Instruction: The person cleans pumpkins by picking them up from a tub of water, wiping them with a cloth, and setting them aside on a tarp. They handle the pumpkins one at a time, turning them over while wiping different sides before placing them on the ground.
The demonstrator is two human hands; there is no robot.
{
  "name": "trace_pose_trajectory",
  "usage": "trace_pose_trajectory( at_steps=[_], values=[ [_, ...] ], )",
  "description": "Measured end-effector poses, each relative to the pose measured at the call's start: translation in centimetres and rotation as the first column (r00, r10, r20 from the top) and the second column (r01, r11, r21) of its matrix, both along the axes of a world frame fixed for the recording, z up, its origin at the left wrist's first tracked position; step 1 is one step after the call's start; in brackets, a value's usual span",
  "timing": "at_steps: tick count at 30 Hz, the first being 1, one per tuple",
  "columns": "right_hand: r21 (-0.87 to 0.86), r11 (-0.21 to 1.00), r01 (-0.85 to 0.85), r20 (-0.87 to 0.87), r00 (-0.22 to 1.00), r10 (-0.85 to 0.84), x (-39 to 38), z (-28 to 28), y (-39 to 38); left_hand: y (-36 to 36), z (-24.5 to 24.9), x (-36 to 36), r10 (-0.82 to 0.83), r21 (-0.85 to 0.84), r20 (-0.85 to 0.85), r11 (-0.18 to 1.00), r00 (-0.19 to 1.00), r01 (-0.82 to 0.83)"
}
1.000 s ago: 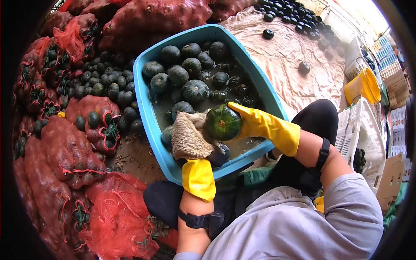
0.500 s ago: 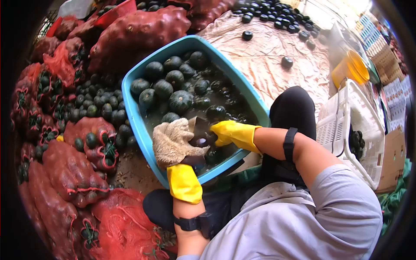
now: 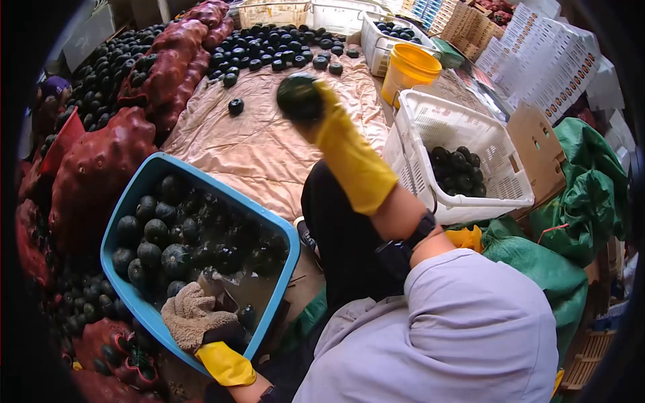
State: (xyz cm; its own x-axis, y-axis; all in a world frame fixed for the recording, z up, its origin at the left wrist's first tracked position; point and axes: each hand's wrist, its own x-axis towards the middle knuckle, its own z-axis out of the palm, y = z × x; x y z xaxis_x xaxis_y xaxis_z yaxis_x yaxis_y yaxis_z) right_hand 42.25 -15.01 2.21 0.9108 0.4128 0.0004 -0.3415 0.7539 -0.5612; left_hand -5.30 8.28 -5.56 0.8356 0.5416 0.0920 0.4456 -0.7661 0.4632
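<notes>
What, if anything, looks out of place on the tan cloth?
One lone squash lies on the tan cloth, apart from the cluster of squashes at its far edge. The right hand holds a second squash above the cloth.

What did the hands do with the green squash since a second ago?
The right hand kept hold of the squash and swung it up out of the blue tub, away over the tan sheet. The mitted left hand no longer touches it and stayed low at the tub's near end. The other squashes stayed in the tub.
</notes>
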Motion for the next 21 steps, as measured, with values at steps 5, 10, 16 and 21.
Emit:
trace_pose_trajectory(
  at_steps=[5,10,16,21],
  values=[
    [0.235,0.873,0.428,-0.020,0.900,-0.436,7.5,3.5,-14.3,-1.9,2.8,1.2,0.038,0.179,-0.133,0.984,0.990,-0.014],
    [-0.424,0.905,0.021,0.473,0.858,0.202,-4.9,2.0,-0.1,-3.3,3.6,2.3,0.074,0.226,-0.217,0.974,0.973,-0.024],
    [-0.705,0.118,0.700,-0.116,-0.278,0.953,-23.7,-9.1,13.0,-2.9,2.4,2.8,0.095,0.369,-0.363,0.928,0.927,0.049],
    [-0.671,0.127,0.731,-0.072,-0.235,0.969,-24.6,-20.4,17.0,-1.8,1.7,2.9,0.054,0.326,-0.393,0.942,0.918,0.084]
  ],
)
